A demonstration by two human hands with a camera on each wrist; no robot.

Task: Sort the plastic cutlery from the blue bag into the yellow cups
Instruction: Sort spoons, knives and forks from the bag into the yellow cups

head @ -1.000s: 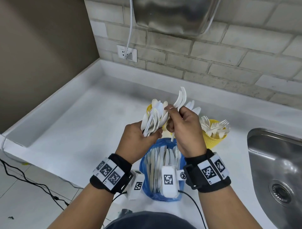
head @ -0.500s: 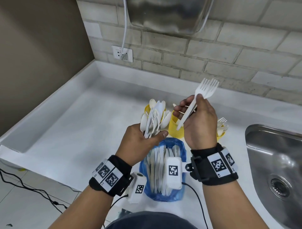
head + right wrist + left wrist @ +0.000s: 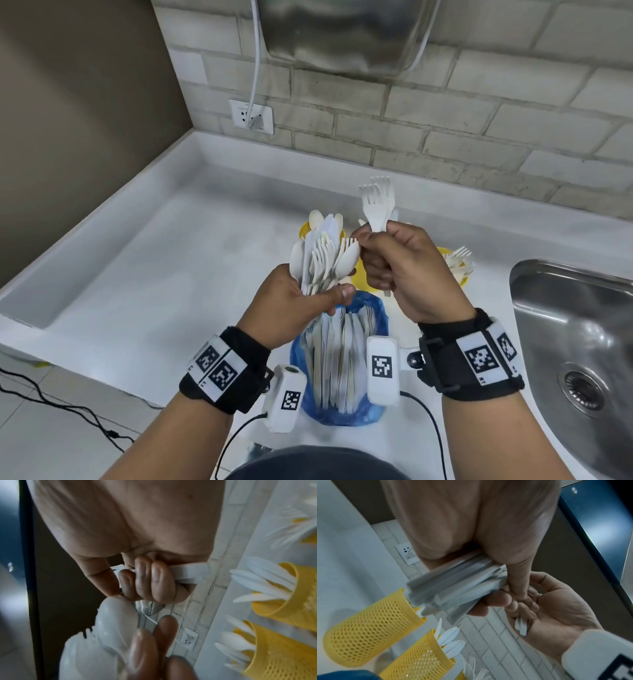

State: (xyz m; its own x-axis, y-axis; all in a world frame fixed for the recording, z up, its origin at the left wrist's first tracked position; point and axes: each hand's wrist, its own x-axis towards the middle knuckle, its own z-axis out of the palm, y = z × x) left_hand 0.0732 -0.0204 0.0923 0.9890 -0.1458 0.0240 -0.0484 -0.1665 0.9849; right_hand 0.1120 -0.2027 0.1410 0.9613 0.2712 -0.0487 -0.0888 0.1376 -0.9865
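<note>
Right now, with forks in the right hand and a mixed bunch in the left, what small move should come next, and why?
Probably carry the forks to the yellow cup on the right, which already holds forks, and drop them in. The right hand grips only forks, while the left hand holds the unsorted bunch.

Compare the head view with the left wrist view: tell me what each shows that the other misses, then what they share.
Only the head view shows the blue bag, the sink and the fork tines above the right hand. Only the left wrist view shows the yellow cups' mesh walls and the handle ends in the right palm. Both show the left hand gripping the cutlery bundle and the wall socket.
</note>
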